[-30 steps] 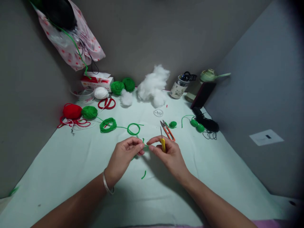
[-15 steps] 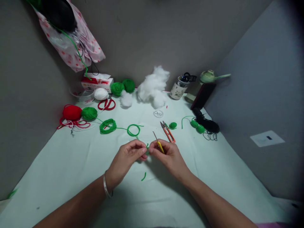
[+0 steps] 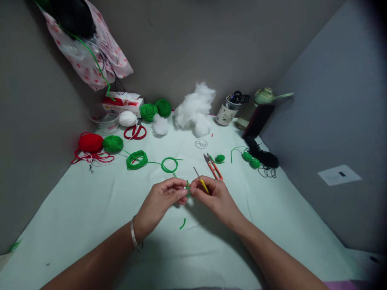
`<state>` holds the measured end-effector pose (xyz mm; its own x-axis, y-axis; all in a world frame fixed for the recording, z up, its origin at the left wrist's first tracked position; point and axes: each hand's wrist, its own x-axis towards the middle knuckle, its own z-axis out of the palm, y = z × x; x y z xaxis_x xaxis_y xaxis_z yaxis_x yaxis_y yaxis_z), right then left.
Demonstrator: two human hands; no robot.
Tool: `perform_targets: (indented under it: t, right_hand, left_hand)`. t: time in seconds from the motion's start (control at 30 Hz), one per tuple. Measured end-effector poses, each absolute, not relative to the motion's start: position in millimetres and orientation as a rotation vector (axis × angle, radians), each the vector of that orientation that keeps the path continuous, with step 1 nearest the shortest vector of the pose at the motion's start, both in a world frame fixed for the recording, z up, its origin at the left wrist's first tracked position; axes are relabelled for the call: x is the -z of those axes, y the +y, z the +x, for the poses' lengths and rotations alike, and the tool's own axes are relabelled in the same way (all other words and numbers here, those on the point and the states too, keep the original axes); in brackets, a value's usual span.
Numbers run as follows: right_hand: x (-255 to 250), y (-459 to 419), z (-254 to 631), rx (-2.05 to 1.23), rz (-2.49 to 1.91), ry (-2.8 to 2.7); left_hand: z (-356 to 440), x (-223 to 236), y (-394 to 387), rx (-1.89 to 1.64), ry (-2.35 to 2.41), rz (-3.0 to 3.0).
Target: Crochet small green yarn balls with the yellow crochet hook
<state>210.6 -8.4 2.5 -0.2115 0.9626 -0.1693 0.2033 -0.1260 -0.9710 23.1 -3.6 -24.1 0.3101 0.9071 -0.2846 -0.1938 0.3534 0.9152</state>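
Between the fingertips of my left hand [image 3: 167, 195] a small piece of green yarn [image 3: 187, 185] is pinched, a loop of it sticking up. My right hand [image 3: 211, 197] holds a crochet hook [image 3: 202, 181] with a yellow handle, its metal tip pointing up and left. The right thumb and forefinger meet close beside the green yarn; whether they touch it I cannot tell. A strand runs from behind my left fingers to a green yarn coil [image 3: 169, 165], which links on to a larger green coil [image 3: 137, 160]. A short green yarn scrap [image 3: 182, 224] lies below my hands.
Orange-handled thread snips [image 3: 213, 167] lie beyond my right hand, beside a small green crocheted ball [image 3: 220, 159]. White stuffing [image 3: 195, 110] is heaped at the back. Red scissors [image 3: 135, 132] and red yarn [image 3: 91, 142] sit left; black yarn [image 3: 264, 156] lies right, near a cup of tools [image 3: 227, 112].
The green yarn between my fingertips shows a slightly bigger upright loop. My fingers have shifted only a little, and the hook stays in my right hand.
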Motion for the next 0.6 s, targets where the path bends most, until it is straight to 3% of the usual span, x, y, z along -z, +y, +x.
perform_targets:
  t: [0.6]
  right_hand:
    - [0.1, -6.6, 210.7, -1.472, -1.358, -1.464]
  left_hand:
    - [25.6, 18.0, -6.8, -1.005, 0.985, 1.079]
